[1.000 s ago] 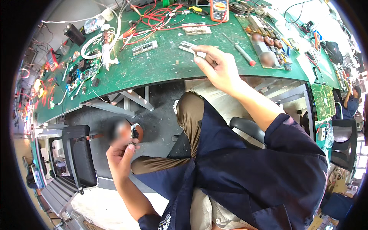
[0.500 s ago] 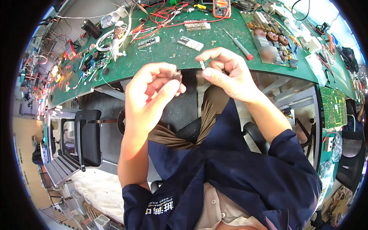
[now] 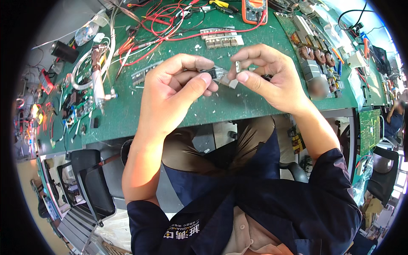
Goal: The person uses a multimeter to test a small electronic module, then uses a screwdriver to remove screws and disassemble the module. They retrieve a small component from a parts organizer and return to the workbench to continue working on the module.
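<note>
We sit at the green bench (image 3: 127, 114), both hands raised over its near edge. Our left hand (image 3: 170, 91) pinches a small black part (image 3: 210, 73) between thumb and fingers. Our right hand (image 3: 272, 76), just beside it, is clamped on a small metal piece (image 3: 238, 66). The two pieces nearly touch between the fingertips, so we judge the joining is begun but not finished. Beyond the hands lie red wires (image 3: 165, 25) and an orange meter (image 3: 254, 8). Half a second ago the hands were a little apart; now they are close together.
</note>
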`<state>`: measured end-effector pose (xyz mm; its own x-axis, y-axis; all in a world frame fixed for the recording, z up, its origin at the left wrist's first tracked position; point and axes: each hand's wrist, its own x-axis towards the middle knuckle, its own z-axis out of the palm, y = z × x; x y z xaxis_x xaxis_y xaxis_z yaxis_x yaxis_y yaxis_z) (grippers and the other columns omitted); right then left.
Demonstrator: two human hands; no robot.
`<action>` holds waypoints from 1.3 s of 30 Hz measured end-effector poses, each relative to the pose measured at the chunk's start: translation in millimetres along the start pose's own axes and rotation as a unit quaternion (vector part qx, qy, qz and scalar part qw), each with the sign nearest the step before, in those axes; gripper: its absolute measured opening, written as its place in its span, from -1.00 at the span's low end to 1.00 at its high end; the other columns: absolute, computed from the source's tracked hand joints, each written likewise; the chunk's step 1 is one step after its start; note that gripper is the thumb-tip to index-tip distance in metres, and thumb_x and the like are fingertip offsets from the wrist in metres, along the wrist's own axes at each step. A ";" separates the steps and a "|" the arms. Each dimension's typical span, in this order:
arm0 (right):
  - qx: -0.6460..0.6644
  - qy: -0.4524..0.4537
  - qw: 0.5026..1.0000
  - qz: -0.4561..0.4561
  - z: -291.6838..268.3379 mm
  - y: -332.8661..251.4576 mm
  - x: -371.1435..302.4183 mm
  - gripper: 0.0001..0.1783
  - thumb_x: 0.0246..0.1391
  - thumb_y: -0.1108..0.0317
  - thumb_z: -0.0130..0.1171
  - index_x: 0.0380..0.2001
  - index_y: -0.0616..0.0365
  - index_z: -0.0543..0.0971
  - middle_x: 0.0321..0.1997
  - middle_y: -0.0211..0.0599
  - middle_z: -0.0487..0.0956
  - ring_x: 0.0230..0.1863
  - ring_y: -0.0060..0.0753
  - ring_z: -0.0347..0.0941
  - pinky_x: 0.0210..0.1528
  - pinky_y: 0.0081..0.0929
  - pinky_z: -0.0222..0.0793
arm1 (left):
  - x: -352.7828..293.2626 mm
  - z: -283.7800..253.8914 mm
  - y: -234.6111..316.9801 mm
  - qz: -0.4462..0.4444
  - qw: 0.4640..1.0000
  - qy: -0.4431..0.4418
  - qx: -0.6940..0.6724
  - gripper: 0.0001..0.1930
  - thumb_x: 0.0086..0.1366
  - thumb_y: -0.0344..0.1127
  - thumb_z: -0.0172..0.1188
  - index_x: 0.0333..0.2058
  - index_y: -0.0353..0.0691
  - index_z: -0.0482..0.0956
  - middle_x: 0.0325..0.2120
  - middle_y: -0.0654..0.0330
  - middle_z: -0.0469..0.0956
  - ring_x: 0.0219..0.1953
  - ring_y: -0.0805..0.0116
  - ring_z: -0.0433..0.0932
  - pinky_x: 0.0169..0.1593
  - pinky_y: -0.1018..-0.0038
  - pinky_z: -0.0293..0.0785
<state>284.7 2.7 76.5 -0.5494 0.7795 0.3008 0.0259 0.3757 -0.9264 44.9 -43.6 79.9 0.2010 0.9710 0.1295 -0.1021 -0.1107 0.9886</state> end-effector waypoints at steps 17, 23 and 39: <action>0.224 0.047 0.971 0.068 -45.8 58.2 71.8 -0.62 0.24 0.43 0.32 0.09 0.32 0.57 -0.11 -0.18 0.73 -0.19 -0.60 0.63 -0.20 -0.66 0.51 | 122.7 -20.8 -25.0 0.070 0.995 -0.068 0.028 -0.70 0.32 -0.60 0.27 0.02 -0.49 0.59 -0.13 -0.01 0.70 -0.08 0.27 0.73 0.00 0.47 0.66; 0.111 0.076 0.990 0.033 -46.9 75.5 76.2 -0.63 0.22 0.38 0.36 0.05 0.32 0.62 -0.16 -0.22 0.73 -0.17 -0.59 0.63 -0.20 -0.65 0.51 | 126.1 -17.0 -40.2 0.114 0.987 -0.053 0.104 -0.70 0.30 -0.65 0.27 0.01 -0.49 0.62 -0.14 0.02 0.69 -0.08 0.27 0.73 -0.01 0.47 0.67; 0.005 0.070 0.997 0.031 -41.9 80.0 74.0 -0.65 0.14 0.42 0.42 -0.01 0.30 0.69 -0.09 -0.21 0.69 -0.17 -0.58 0.61 -0.17 -0.62 0.56 | 119.0 -22.8 -54.2 0.103 0.984 -0.038 0.140 -0.70 0.30 -0.68 0.26 0.01 -0.48 0.62 -0.13 0.03 0.68 -0.08 0.25 0.73 -0.10 0.47 0.70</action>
<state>281.1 111.5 34.2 -0.4243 0.8641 0.2707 0.0479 0.3200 -0.9462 52.1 82.7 39.9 0.2773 0.9042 0.3248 0.1220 -0.3685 0.9216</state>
